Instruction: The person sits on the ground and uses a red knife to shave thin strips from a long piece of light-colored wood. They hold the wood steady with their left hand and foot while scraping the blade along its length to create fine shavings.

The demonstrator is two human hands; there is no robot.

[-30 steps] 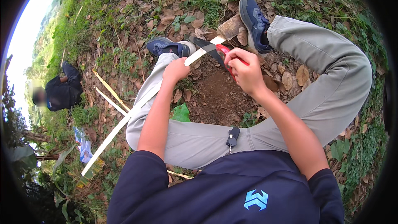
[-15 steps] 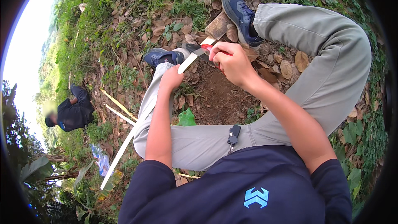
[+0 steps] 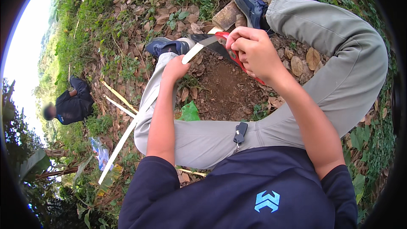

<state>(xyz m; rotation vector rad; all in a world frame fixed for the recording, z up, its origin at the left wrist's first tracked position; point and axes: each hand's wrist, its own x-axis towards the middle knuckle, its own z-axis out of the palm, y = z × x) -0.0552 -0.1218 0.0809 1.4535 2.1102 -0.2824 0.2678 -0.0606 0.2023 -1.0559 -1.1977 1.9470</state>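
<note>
My left hand (image 3: pixel 176 68) is closed round a long pale strip (image 3: pixel 193 53), which looks like split bamboo. Its long end passes along my left forearm and over my bent leg to the lower left. The far end of the strip reaches the ground by a short log (image 3: pixel 229 16). In my closed right hand (image 3: pixel 257 52) is a red-handled cutting tool (image 3: pixel 219 47) with a broad dark and grey blade. That blade lies across the strip, just beyond my left fingers. The tool's exact kind is unclear, as my fingers cover part of the handle.
My shoes and bent legs surround a patch of bare soil (image 3: pixel 227 93). Two pale strips (image 3: pixel 121 105) and a plastic bag (image 3: pixel 100 153) lie on the left. Another person (image 3: pixel 75 104) sits farther left. A key fob (image 3: pixel 240 132) rests on my lap. Dry leaves litter the ground.
My right hand has shifted up and right with the cutting tool, and more of its blade and red handle shows. My left hand stays on the strip. The view has shifted slightly.
</note>
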